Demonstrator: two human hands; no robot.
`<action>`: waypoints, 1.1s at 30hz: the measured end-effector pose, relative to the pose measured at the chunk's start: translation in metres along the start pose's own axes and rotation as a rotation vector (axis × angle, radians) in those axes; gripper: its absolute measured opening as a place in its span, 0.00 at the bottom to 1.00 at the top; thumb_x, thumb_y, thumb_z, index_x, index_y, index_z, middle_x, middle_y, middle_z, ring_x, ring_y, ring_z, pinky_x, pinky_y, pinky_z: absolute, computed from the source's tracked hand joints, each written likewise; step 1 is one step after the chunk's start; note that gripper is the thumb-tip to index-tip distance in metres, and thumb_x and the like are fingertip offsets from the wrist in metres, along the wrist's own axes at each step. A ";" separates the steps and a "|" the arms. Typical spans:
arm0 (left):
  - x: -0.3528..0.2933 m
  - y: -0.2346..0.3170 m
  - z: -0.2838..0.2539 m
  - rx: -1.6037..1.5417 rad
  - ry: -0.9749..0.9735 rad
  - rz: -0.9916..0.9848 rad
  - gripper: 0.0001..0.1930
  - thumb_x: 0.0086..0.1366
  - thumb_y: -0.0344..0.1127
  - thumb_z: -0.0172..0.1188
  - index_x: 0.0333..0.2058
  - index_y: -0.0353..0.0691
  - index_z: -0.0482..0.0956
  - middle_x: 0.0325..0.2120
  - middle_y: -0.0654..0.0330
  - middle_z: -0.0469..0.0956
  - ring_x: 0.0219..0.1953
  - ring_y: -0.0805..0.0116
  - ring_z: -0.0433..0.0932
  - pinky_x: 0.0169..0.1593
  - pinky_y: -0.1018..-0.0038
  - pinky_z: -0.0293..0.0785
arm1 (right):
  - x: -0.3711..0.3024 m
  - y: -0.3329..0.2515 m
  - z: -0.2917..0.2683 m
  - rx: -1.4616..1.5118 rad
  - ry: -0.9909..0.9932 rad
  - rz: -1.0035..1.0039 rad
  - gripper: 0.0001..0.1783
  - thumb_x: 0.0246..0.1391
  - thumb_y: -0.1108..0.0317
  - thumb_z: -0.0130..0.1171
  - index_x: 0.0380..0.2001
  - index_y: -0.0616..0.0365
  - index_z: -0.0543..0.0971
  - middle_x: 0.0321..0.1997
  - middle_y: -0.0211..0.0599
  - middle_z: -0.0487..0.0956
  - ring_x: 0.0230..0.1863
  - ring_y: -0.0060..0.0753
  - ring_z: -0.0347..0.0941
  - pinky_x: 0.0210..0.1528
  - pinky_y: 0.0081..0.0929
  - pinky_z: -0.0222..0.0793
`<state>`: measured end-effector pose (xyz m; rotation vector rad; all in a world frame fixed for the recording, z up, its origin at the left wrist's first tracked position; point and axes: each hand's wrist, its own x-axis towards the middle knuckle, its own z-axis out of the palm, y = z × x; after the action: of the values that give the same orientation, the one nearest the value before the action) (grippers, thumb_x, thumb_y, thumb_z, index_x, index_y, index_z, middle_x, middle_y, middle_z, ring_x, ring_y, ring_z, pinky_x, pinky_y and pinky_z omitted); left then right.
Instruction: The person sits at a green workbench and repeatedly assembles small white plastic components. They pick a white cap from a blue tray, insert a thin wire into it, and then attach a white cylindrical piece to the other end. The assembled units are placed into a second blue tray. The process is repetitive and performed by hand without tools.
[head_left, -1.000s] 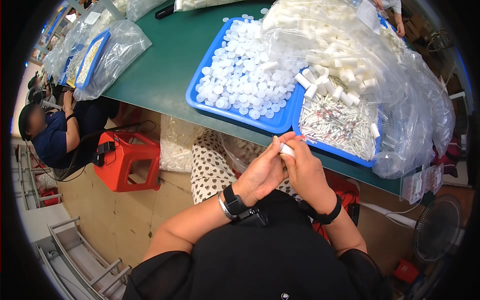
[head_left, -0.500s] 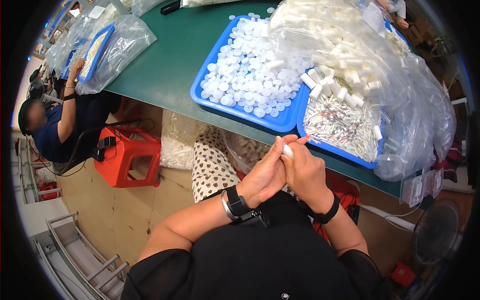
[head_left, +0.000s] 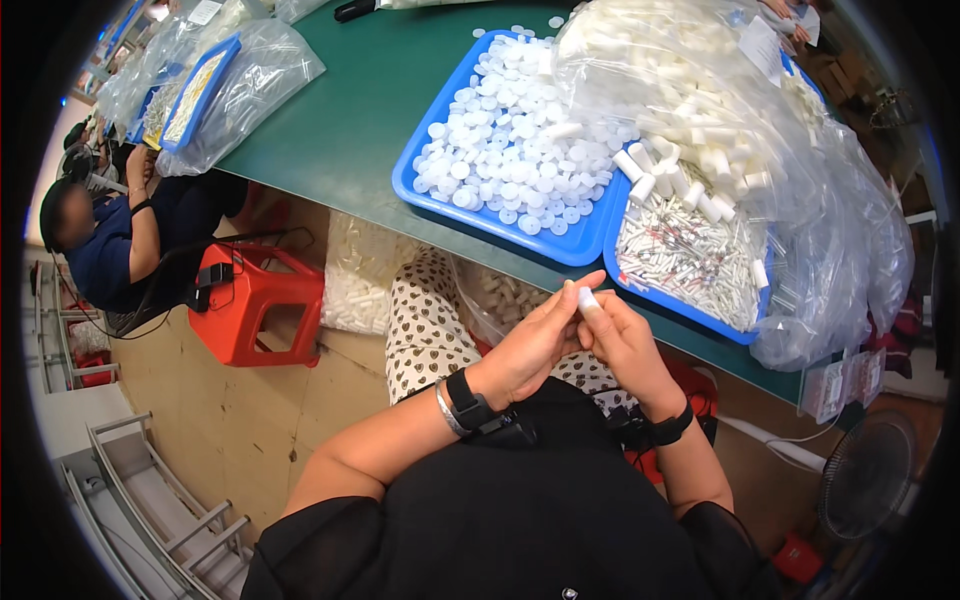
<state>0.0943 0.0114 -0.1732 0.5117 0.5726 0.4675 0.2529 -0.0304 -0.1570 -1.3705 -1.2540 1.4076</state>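
Over my lap, just off the table's front edge, my two hands meet around a small white cylinder (head_left: 586, 297). My right hand (head_left: 630, 343) pinches it, with the thumb lying along its lower part. Against its upper end rest the thumb and forefinger of my left hand (head_left: 530, 348), which is closed on the same piece; its other fingers are partly hidden. Close beyond my hands is a blue tray (head_left: 650, 283) of thin white parts with reddish bits, and thicker white cylinders (head_left: 680, 180) lie at its far side. Beside it, another blue tray (head_left: 570, 247) holds many translucent white discs (head_left: 500, 140).
A big clear plastic bag (head_left: 810, 220) of white cylinders leans over both trays on the green table (head_left: 350, 120). At left, a person (head_left: 130, 240) sits near a red stool (head_left: 250, 310). A fan (head_left: 868, 470) stands low at right. Bags (head_left: 360, 280) of white pieces lie under the table.
My hands have shifted slightly and the right fingers have loosened, so more of the white cylinder shows. The view has moved a little. The person at left has lowered their raised hand.
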 end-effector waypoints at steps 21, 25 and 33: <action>0.002 -0.010 -0.003 -0.094 -0.036 0.129 0.30 0.77 0.55 0.31 0.65 0.38 0.60 0.60 0.55 0.67 0.53 0.65 0.73 0.59 0.64 0.71 | -0.001 0.006 0.011 0.233 -0.100 0.163 0.24 0.72 0.51 0.36 0.35 0.61 0.73 0.18 0.20 0.62 0.15 0.11 0.49 0.16 0.14 0.45; -0.003 0.000 -0.003 -0.192 -0.053 0.063 0.29 0.77 0.55 0.31 0.63 0.38 0.62 0.60 0.55 0.66 0.53 0.67 0.72 0.59 0.64 0.69 | 0.001 0.002 0.000 0.542 -0.192 0.387 0.25 0.72 0.50 0.37 0.35 0.61 0.73 0.17 0.21 0.62 0.15 0.10 0.49 0.16 0.12 0.44; -0.007 -0.036 -0.015 -0.095 0.205 0.039 0.21 0.77 0.49 0.35 0.51 0.41 0.68 0.57 0.55 0.70 0.56 0.64 0.70 0.62 0.63 0.65 | -0.005 0.030 0.025 -0.556 -0.051 -0.031 0.18 0.68 0.59 0.47 0.43 0.64 0.75 0.29 0.53 0.80 0.25 0.53 0.78 0.32 0.41 0.73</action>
<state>0.0897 -0.0154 -0.2018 0.3869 0.7346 0.5855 0.2314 -0.0442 -0.1875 -1.6701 -1.7796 1.1171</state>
